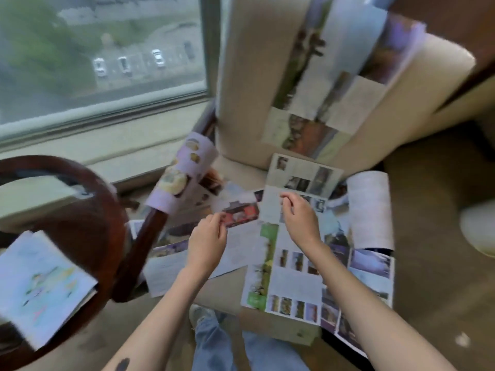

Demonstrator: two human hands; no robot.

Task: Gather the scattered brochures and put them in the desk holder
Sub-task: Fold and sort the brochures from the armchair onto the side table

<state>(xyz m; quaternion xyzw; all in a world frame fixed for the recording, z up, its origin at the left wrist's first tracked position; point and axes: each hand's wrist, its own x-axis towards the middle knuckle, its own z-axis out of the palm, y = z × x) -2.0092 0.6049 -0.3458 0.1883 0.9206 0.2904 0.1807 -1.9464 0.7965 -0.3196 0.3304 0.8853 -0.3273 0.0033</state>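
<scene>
Pinching the near end of a small red card [241, 211], the left hand [207, 243] has thumb and fingers closed on the card's edge, and the card sticks out up and to the right over the other papers. The right hand [300, 219] hangs just beside it with fingers curled and thumb tip near forefinger tip, a narrow grip over a white leaflet [272, 207]; blur hides whether it actually nips the paper.

Brochures lie scattered over the seat of a cream armchair [241, 76]. A big open one [292, 274] with a green strip and rows of small photos lies under the right forearm. A grey folded one [305, 174] lies at the back of the seat. A long one [329, 84] leans against the backrest. A lilac one [182, 172] with food pictures hangs over the left armrest, and a white curled sheet [371, 210] rests on the right side.

At the left, a pale booklet [42, 285] lies on a dark round wooden counter [107, 210]. A window [101, 49] is behind.
</scene>
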